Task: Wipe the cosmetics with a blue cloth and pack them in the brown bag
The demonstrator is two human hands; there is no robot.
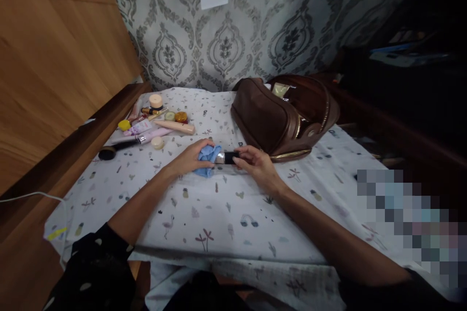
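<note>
My left hand (197, 157) is closed round a light blue cloth (206, 159), which wraps one end of a small cosmetic bottle (220, 157). The bottle lies sideways between my hands, its clear, shiny part showing beside the cloth. At its other end is a black cap (230, 157), pinched by the thumb and fingers of my right hand (256, 163). What part of the bottle sits inside the cloth is hidden. Both hands are low over the patterned white sheet (222, 209), in front of the brown bag.
An unzipped brown bag (262, 116) stands behind my right hand. Several cosmetics lie at the left, among them a beige tube (175, 127), a dark-handled brush (120, 147) and a small round jar (157, 143). A wooden panel (65, 68) borders the left; a patterned wall rises behind.
</note>
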